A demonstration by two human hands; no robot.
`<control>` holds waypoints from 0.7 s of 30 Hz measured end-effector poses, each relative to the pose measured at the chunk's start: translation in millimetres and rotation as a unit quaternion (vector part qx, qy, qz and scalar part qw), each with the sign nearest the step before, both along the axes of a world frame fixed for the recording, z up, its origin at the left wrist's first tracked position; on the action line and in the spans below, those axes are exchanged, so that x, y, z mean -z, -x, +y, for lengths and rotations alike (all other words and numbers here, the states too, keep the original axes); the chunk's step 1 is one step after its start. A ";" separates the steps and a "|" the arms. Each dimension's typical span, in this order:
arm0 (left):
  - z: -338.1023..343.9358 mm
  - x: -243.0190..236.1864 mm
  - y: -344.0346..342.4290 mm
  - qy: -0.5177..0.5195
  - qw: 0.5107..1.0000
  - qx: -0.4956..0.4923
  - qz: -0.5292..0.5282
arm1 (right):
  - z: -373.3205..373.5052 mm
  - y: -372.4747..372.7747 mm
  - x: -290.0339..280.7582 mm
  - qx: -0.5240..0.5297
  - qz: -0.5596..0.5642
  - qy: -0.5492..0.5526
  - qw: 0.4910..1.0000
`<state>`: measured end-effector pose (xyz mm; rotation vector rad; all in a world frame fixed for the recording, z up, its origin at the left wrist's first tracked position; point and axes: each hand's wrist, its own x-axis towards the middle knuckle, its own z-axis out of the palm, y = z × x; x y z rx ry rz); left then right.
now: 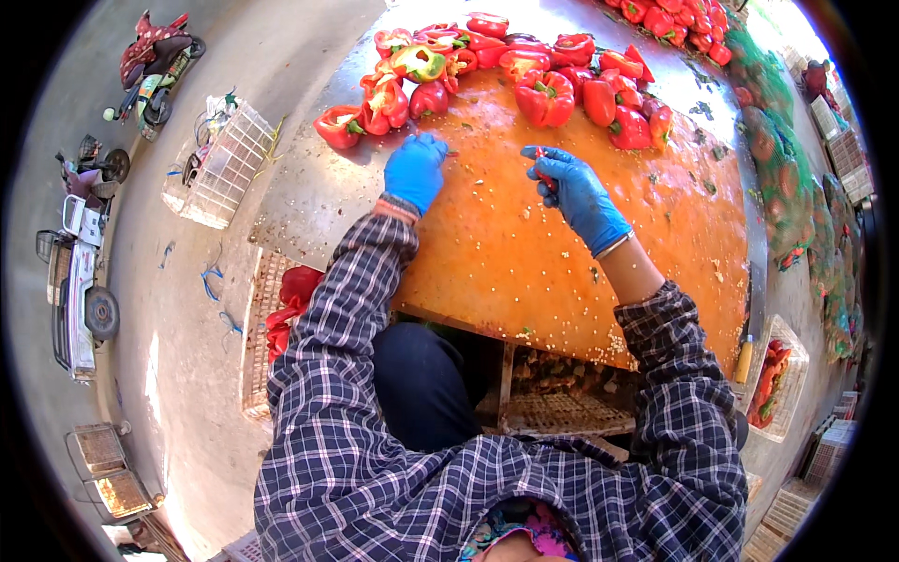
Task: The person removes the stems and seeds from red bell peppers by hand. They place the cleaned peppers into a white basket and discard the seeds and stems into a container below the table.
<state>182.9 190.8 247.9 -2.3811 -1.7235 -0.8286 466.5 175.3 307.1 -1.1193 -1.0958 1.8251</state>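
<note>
My left hand (415, 173), in a blue glove, is closed over the table beside the nearest cut peppers. Its curled fingers hide whatever they may hold. My right hand (582, 199), also blue-gloved, is raised over the tabletop, its fingers wrapped round a small red-handled tool (547, 180); no blade can be made out. Ahead of both hands lies a pile of red bell peppers (545, 98), many cut open with their pale insides showing. One opened pepper (419, 64) is yellow-green. Pale seeds are scattered over the orange tabletop (496, 244).
Left of my legs stands a crate of red peppers (257, 328); another crate (777, 375) holds pepper pieces at the right. A yellow-handled tool (744, 359) rests at the table's right edge. Green net sacks (782, 178) line the right side. A white basket (225, 169) sits on the left floor.
</note>
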 end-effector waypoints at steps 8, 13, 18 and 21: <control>-122.6 -103.0 -105.2 0.103 0.913 0.289 -0.269 | -49.1 -48.6 -12.5 0.039 0.025 0.021 0.999; -162.4 -93.7 -165.9 0.139 0.896 0.357 -0.226 | -68.2 -78.9 -40.9 0.055 0.005 -0.049 0.997; -150.1 -101.6 -146.7 0.476 0.408 0.170 -0.761 | -111.7 -46.1 -43.9 0.055 -0.133 -0.380 0.914; -163.4 -94.7 -121.2 0.375 0.532 0.147 -0.745 | -128.2 0.2 -65.7 -0.031 -0.423 -0.560 0.712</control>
